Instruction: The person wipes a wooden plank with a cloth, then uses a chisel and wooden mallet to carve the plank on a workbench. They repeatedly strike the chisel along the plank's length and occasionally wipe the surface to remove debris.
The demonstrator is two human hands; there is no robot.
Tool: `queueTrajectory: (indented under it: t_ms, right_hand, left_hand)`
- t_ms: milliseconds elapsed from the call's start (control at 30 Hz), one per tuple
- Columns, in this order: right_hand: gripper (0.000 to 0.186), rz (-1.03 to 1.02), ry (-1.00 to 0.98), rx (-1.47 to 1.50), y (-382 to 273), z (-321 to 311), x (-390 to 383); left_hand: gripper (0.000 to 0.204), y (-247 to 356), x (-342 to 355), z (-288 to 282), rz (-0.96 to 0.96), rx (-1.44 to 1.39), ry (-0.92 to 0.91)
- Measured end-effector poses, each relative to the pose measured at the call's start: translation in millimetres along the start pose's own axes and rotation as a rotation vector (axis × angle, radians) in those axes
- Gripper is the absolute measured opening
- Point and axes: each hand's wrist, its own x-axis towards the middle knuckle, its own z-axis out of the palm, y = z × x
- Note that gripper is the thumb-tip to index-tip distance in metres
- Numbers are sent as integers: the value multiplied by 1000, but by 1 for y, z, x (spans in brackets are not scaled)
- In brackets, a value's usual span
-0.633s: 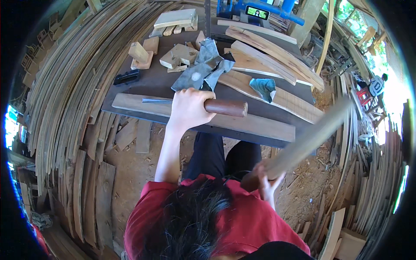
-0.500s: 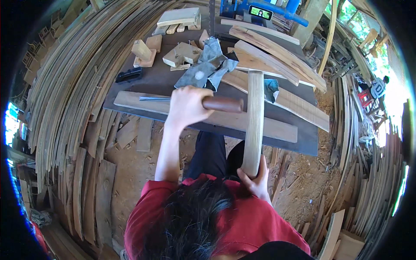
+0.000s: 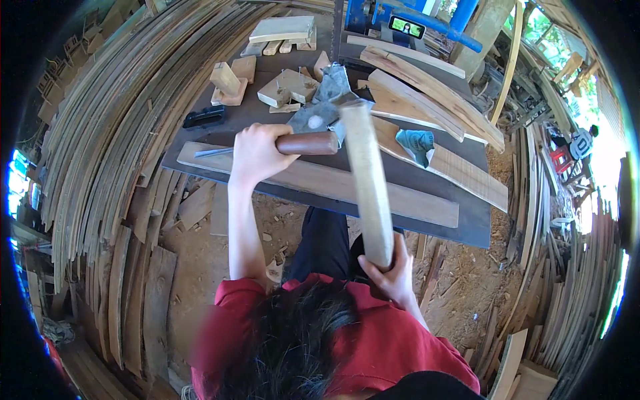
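The left hand is wrapped tight around a chisel lying flat on a long plank on the dark table, and the right hand grips the bottom of a wooden stick whose top meets the chisel's brown handle end.

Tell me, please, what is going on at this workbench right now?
A person in a red shirt is working wood at a dark workbench. The left hand grips a chisel by its brown wooden handle, lying across a long plank. The right hand holds a pale wooden stick by its lower end, its far end up by the chisel handle. Wooden blocks, a blue-grey cloth and more planks lie on the bench.
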Motion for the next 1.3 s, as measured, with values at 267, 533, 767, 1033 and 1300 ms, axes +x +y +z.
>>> queueTrajectory:
  t_ms: [267, 533, 767, 1033, 1300]
  right_hand:
    - [49, -68, 43, 136, -7, 11, 22]
    - [47, -16, 51, 148, -11, 14, 32]
    - [50, -49, -110, 209, -9, 27, 43]
    - [46, 83, 247, 579, 7, 5, 32]
    - [48, -4, 686, 636, 24, -53, 21]
  left_hand:
    - [15, -12, -1, -6, 26, -50, 15]
    - [16, -30, -4, -17, -26, -28, 7]
    - [19, -35, -4, -11, -20, 0, 25]
    - [23, -3, -6, -16, -1, -67, -12]
    - [62, 84, -26, 30, 178, -93, -473]
